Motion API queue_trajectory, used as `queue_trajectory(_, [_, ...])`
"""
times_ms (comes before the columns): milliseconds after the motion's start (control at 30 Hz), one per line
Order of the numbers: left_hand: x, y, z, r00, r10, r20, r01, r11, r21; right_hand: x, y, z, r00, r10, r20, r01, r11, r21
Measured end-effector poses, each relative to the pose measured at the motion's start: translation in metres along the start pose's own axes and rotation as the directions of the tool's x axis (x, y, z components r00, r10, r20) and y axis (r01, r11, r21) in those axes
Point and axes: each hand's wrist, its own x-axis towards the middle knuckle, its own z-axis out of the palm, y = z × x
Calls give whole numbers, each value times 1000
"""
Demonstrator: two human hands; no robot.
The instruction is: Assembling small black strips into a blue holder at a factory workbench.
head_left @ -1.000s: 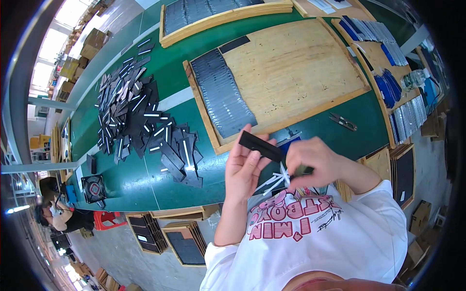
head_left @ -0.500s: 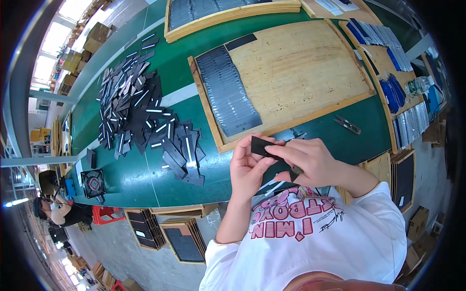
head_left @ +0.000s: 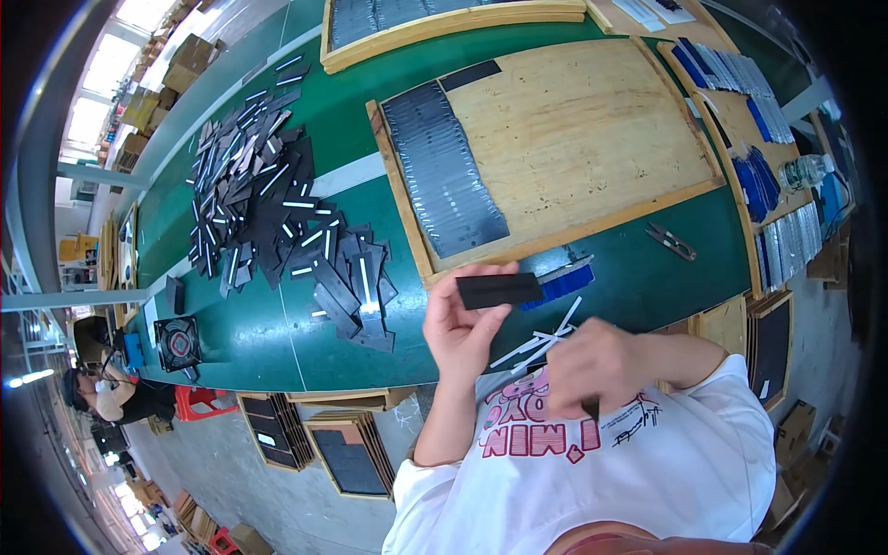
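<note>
My left hand pinches a flat black rectangular piece above the near edge of the green table. My right hand is closed in front of my shirt. A small dark tip sticks out below its fingers; its kind does not show. Beside that hand lie several loose white strips. A blue-and-clear strip pack sits partly behind the black piece. Farther off, a wooden tray carries a column of overlapping black pieces along its left side.
At left spreads a heap of black pieces, many with white strips. Thread snips lie right of the blue pack. Another wooden tray stands at the back. A board with blue and clear packs and a plastic bottle borders the right.
My hands have parted. The right has drawn back toward my shirt, while the left holds the black piece turned flat. The white strips and blue pack have come into clearer view.
</note>
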Motion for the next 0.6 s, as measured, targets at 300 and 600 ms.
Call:
queue_trajectory(300, [12, 6, -3, 977, -155, -146, 94, 929, -357, -30, 48, -27, 944, 174, -280, -307, 771, -558])
queue_trajectory(600, [18, -3, 7, 975, -204, -91, 156, 915, -372, -34, 52, -23, 964, 134, -228, -252, 729, -637])
